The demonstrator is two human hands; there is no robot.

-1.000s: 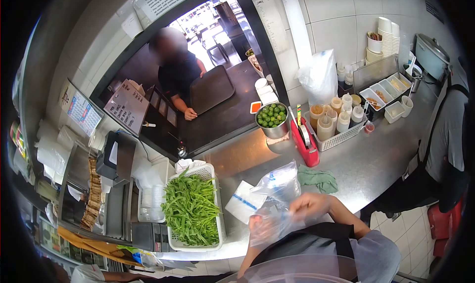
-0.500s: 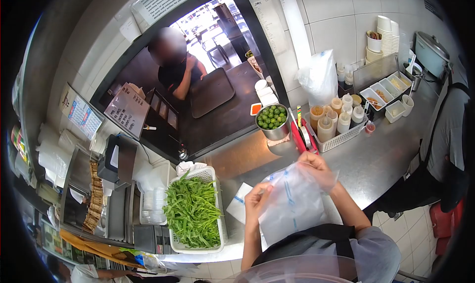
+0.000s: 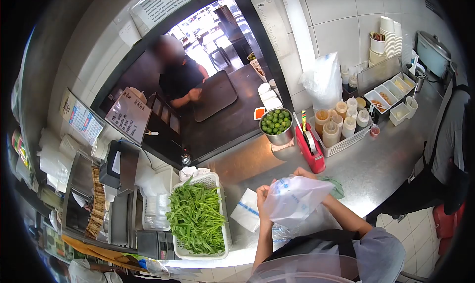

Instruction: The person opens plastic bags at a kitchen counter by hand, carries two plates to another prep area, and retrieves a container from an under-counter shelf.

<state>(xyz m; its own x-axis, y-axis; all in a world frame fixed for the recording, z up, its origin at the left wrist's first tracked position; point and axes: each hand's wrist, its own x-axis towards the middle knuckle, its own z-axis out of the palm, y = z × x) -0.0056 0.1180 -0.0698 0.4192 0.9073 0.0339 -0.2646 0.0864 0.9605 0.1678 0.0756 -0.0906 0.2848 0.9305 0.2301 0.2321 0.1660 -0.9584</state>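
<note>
A translucent plastic bag (image 3: 297, 199) with blue print is held up between my hands above the counter's front edge. My left hand (image 3: 263, 194) grips its left side, with the fingers closed. Behind the bag, my right hand (image 3: 303, 173) is mostly hidden, with only its back and part of the fingers showing at the top edge. More clear plastic (image 3: 316, 221) lies underneath. To the left is a folded white packet (image 3: 246, 210) with a blue stripe. A green cloth (image 3: 334, 188) lies just beyond my right wrist.
A basket of green leaves (image 3: 198, 218) stands left. Behind are a pot of limes (image 3: 276, 122), a red tape dispenser (image 3: 310, 149) and a bottle basket (image 3: 346, 140). A person (image 3: 178, 80) stands beyond the hatch by a tray (image 3: 215, 96); another person (image 3: 445, 130) is at right.
The bag has been lifted and turned from hanging flat to bunched and tilted. My hands have drawn closer together at its top. The person beyond the hatch has lowered an arm toward the tray.
</note>
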